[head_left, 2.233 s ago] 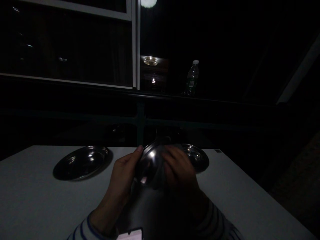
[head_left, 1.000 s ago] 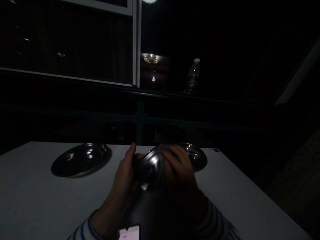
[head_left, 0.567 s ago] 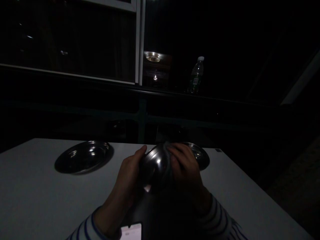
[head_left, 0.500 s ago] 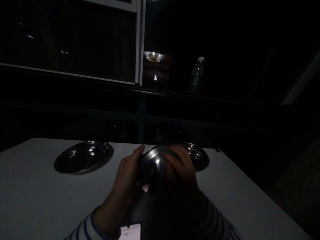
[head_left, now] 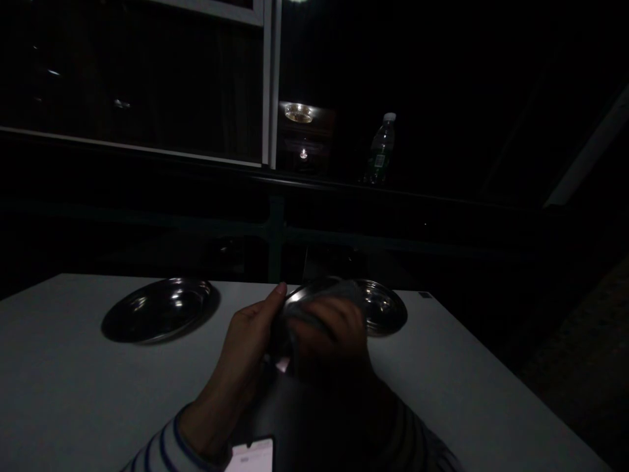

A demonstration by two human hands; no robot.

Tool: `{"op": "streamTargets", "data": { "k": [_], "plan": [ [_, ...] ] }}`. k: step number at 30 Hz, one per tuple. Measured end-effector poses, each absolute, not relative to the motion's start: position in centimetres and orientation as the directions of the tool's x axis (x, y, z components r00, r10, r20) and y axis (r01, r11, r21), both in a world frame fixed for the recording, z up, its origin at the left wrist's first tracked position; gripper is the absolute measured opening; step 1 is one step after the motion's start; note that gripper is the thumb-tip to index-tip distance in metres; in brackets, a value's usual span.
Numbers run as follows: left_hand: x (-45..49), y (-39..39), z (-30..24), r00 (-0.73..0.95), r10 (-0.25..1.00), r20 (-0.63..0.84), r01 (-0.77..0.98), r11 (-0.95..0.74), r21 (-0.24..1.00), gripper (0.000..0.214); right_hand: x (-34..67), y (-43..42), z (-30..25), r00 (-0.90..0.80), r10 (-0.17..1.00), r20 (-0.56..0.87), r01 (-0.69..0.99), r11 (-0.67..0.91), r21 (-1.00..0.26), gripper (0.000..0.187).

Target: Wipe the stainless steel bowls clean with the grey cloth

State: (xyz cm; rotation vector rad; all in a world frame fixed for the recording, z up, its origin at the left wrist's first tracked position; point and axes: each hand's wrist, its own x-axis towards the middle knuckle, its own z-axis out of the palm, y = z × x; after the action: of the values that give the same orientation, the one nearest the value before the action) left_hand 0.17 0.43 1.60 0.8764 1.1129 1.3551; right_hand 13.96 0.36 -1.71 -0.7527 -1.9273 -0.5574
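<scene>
A shiny metal bowl (head_left: 304,290) is held up over the table, tilted, with its inside partly in view. My left hand (head_left: 246,347) grips its left side, the thumb lying along the rim. Across the bowl's inner face lies my right hand (head_left: 334,337), fingers curled and smeared by motion. A thin greyish cloth (head_left: 352,292) shows around those fingers, pressed against the metal. My right hand hides much of the bowl. Behind it, to the right, another metal bowl (head_left: 386,308) rests on the table.
On the white table (head_left: 88,406), a wide metal dish (head_left: 152,311) lies at the left. A lit phone (head_left: 251,457) is at the near edge, below my hands. Beyond the table, a plastic bottle (head_left: 381,151) stands on a dark ledge by the window.
My right hand with the cloth has moved left across the bowl, covering more of it. My left hand keeps its grip. The whole view has shifted slightly.
</scene>
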Motion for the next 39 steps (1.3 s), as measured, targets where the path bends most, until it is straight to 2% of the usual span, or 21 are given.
{"op": "streamTargets", "data": {
  "k": [2,3,6,8,9,12,13,15,19,21,24,25,27,30,31,32,36,37,39],
  "plan": [
    [0.1,0.6,1.5,-0.094,0.991,-0.09,-0.273,0.062,0.96,0.037,13.7,0.3,-1.9,-0.449,0.25,0.858,0.669,0.73,0.138,0.022],
    [0.0,0.6,1.5,-0.09,0.991,-0.094,-0.268,0.067,0.961,0.036,14.0,0.4,-1.8,-0.43,0.259,0.865,0.668,0.736,0.111,0.022],
    [0.0,0.7,1.6,-0.085,0.988,-0.129,-0.28,0.1,0.955,0.037,15.3,1.1,-1.1,-0.188,0.361,0.914,0.691,0.709,-0.138,0.019],
    [0.1,0.7,1.7,-0.089,0.987,-0.13,-0.298,0.098,0.95,0.036,15.6,1.2,-0.8,-0.1,0.397,0.912,0.692,0.686,-0.223,0.021],
    [0.1,0.7,1.7,-0.094,0.988,-0.125,-0.302,0.091,0.949,0.036,15.5,0.9,-0.7,-0.122,0.38,0.917,0.697,0.69,-0.194,0.021],
    [0.0,0.7,1.5,-0.096,0.99,-0.104,-0.293,0.072,0.953,0.036,14.3,0.1,-1.0,-0.364,0.286,0.886,0.673,0.738,0.038,0.022],
    [0.0,0.7,1.4,-0.094,0.991,-0.1,-0.287,0.069,0.956,0.036,14.1,0.0,-1.2,-0.422,0.274,0.864,0.654,0.752,0.081,0.022],
    [-0.2,0.8,1.3,-0.077,0.992,-0.1,-0.274,0.075,0.959,0.037,14.3,0.4,-1.4,-0.377,0.294,0.878,0.657,0.754,0.029,0.021],
    [-0.3,1.0,1.4,-0.075,0.987,-0.139,-0.283,0.113,0.952,0.037,15.5,1.6,-1.3,-0.03,0.398,0.917,0.685,0.676,-0.271,0.022],
    [-0.3,1.0,1.4,-0.082,0.989,-0.127,-0.281,0.099,0.955,0.037,15.4,1.4,-1.1,-0.059,0.379,0.924,0.694,0.681,-0.235,0.022],
    [-0.3,0.9,1.3,-0.089,0.992,-0.087,-0.25,0.062,0.966,0.036,14.6,0.5,-1.1,-0.297,0.302,0.906,0.682,0.731,-0.021,0.021],
    [-0.3,0.9,1.4,-0.088,0.993,-0.081,-0.24,0.057,0.969,0.037,14.6,0.5,-1.0,-0.338,0.298,0.893,0.672,0.741,0.007,0.021],
    [-0.4,0.9,1.5,-0.085,0.992,-0.091,-0.222,0.07,0.973,0.036,14.9,0.7,-1.0,-0.276,0.343,0.898,0.676,0.733,-0.072,0.021],
    [-0.4,0.8,1.8,-0.077,0.99,-0.122,-0.221,0.102,0.97,0.037,15.7,1.5,-0.9,-0.057,0.448,0.892,0.689,0.665,-0.289,0.023],
    [-0.3,0.8,1.8,-0.07,0.99,-0.125,-0.222,0.106,0.969,0.037,15.7,1.6,-0.9,-0.044,0.46,0.887,0.69,0.655,-0.306,0.024],
    [-0.3,0.8,1.9,-0.06,0.991,-0.122,-0.221,0.106,0.97,0.037,15.5,1.5,-1.0,-0.076,0.45,0.89,0.693,0.665,-0.278,0.024],
    [-0.1,0.7,1.5,-0.015,0.995,-0.096,-0.194,0.092,0.977,0.037,14.2,0.5,-1.1,-0.377,0.352,0.857,0.66,0.751,-0.018,0.022],
    [-0.1,0.7,1.4,-0.005,0.995,-0.096,-0.19,0.093,0.977,0.038,14.1,0.4,-1.1,-0.396,0.356,0.846,0.651,0.759,-0.015,0.022],
    [-0.1,0.7,1.3,-0.001,0.994,-0.109,-0.204,0.106,0.973,0.041,14.6,0.7,-1.1,-0.316,0.409,0.856,0.662,0.742,-0.11,0.023]
  ]
}}
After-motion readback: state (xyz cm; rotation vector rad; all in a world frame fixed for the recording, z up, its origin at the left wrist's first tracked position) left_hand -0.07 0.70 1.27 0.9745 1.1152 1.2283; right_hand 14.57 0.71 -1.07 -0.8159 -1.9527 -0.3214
